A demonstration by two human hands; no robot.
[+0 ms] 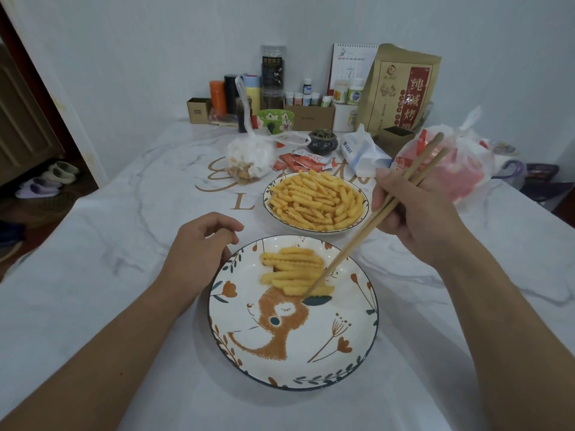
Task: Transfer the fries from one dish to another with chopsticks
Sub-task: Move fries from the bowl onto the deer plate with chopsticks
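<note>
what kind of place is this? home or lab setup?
Most likely a home dining table: a white marble-look table crowded at the far end with small medicine bottles, a spiral desk calendar and tied plastic bags, with slippers by the doorway.

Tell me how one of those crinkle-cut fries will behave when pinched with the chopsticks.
Probably stiff and light: the fries on the deer plate lie straight and stacked without sagging. Their ridged sides should give the chopsticks in the right hand some grip. They look dry and thin, so a hard squeeze might snap one.
</note>
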